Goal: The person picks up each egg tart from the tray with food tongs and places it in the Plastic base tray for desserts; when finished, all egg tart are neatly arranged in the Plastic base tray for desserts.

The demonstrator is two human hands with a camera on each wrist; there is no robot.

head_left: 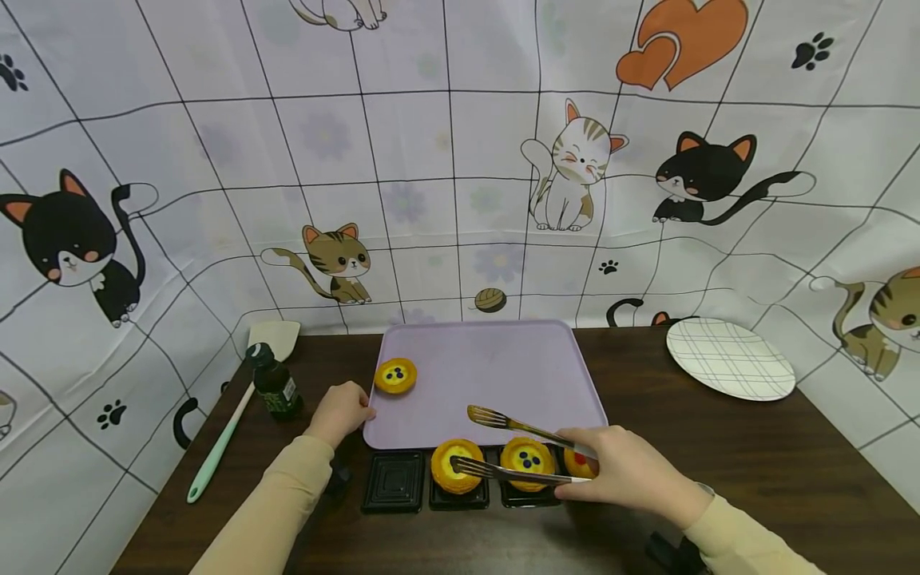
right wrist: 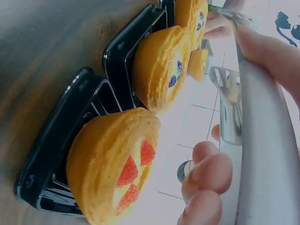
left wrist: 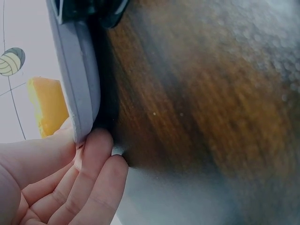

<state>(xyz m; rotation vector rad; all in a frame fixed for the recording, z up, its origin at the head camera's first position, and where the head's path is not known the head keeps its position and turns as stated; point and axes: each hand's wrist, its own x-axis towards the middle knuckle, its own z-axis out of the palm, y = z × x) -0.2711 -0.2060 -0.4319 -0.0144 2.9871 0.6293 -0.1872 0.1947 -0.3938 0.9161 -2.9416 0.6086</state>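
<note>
My left hand pinches the left rim of a lilac tray, thumb above and fingers underneath in the left wrist view. An egg tart with dark berries sits at the tray's left side. My right hand holds metal tongs, their fork-like arms spread apart. The lower arm overlaps a yellow tart in a black holder; the upper one reaches over the tray. Beside it stand a blueberry tart and a red-fruit tart, partly hidden by my right hand in the head view.
At the row's left end, one black square holder bears no tart. A dark green bottle stands at left, across a spatula with a pale green handle. A white checked plate lies at the back right, before a cat-printed cloth.
</note>
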